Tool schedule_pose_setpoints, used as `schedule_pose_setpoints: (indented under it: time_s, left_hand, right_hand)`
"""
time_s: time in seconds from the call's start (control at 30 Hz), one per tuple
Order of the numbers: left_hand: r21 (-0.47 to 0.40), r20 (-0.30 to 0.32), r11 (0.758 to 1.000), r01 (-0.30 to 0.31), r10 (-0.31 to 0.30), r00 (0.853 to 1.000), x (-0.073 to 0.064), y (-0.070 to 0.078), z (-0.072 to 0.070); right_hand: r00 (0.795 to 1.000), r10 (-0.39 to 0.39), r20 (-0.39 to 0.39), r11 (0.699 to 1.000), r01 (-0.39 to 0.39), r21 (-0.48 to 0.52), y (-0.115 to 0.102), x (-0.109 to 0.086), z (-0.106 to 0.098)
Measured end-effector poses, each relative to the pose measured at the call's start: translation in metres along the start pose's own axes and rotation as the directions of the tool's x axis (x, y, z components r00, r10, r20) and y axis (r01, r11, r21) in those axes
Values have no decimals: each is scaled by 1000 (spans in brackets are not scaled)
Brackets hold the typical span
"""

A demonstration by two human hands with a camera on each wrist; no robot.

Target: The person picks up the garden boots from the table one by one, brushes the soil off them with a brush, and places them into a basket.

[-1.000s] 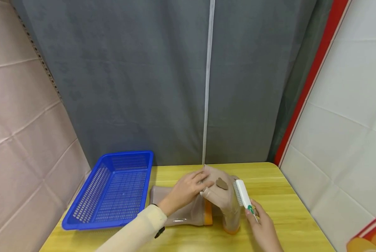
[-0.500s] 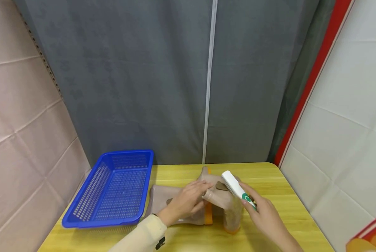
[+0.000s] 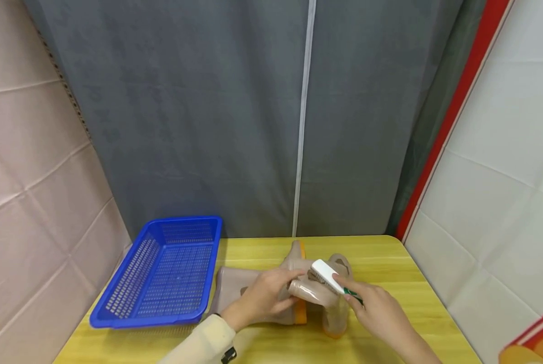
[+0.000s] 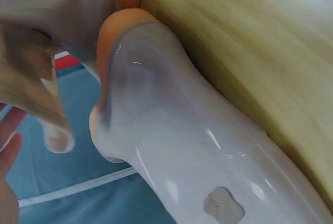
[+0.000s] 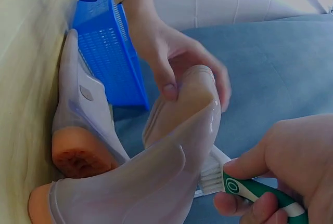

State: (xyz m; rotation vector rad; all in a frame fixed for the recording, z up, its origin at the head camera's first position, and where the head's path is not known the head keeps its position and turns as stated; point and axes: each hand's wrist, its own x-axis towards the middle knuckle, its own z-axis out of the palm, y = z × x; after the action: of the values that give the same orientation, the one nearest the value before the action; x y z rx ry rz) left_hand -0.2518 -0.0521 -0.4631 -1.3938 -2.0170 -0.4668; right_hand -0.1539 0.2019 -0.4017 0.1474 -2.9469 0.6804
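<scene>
Two glossy grey-beige rain boots with orange soles are on the table. My left hand (image 3: 267,292) holds the bent-over shaft of the nearer boot (image 3: 314,292), with thumb and fingers about its top edge in the right wrist view. Gripped by its green-and-white handle, a white brush (image 5: 247,187) is in my right hand (image 3: 382,311). Its bristles (image 5: 211,174) press against the shaft, where they mostly cover a brown patch in the head view. The other boot (image 4: 166,109) lies on its side beneath my left forearm and hand; it bears a small grey-brown patch (image 4: 223,204).
A blue perforated plastic basket (image 3: 210,270) stands on the left of the wooden table (image 3: 390,263). Behind the table hangs a grey curtain (image 3: 208,126). Pale cloth walls (image 3: 494,202) enclose both sides.
The brush has moved left from beside the boot onto the patch on its shaft, and my right hand went with it. My left hand has shifted slightly on the boot, and the shaft has bent lower.
</scene>
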Motion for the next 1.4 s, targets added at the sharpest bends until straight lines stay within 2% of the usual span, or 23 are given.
schedule_pose_setpoints:
  time_s: [0.13, 0.27, 0.37, 0.47, 0.53, 0.6, 0.7, 0.8, 0.9, 1.1, 1.27, 1.33, 1.4]
  left_hand:
    - [23, -9, 997, -74, 75, 997, 1, 9, -4]
    - [76, -35, 982, -171, 174, 984, 8, 12, -12]
    - [168, 39, 957, -235, 232, 972, 14, 16, -19]
    - [269, 149, 924, -271, 238, 960, 18, 24, -23]
    - [296, 191, 918, -264, 214, 958, 18, 29, -24]
    - [323, 203, 913, -248, 189, 961, 17, 34, -22]
    - [337, 186, 920, -199, 142, 972, 14, 41, -18]
    - [363, 158, 916, -170, 119, 980, 12, 47, -12]
    - [380, 130, 914, -144, 101, 986, 9, 52, -6]
    - [370, 84, 927, -57, 28, 996, 1, 59, 4]
    - [363, 75, 931, -42, 16, 997, -6, 62, 9]
    - [360, 68, 932, -45, 22, 997, -7, 63, 10]
    - [355, 59, 934, -47, 28, 998, -8, 63, 10]
  right_hand:
    - [1000, -4, 0, 1000, 4, -16, 0, -2, 1]
    - [1000, -17, -9, 999, 17, -48, -1, -1, 3]
    - [999, -36, -11, 996, 35, -86, -4, 0, 5]
    - [998, -62, -13, 991, 60, -122, -6, 1, 7]
    - [997, -74, -13, 987, 71, -144, -8, 2, 8]
    - [997, -82, -9, 984, 79, -159, -8, 2, 10]
    - [997, -83, -8, 981, 80, -178, -7, 2, 13]
    - [996, -90, -22, 978, 85, -189, -6, 2, 14]
    - [994, -102, -38, 976, 92, -199, -8, 2, 14]
    - [993, -112, -34, 973, 103, -208, -10, 4, 16]
    - [988, -152, -42, 963, 138, -231, -9, 7, 19]
    - [982, -185, -26, 956, 173, -238, -9, 9, 18]
    - [969, -248, -13, 938, 237, -253, -9, 14, 15]
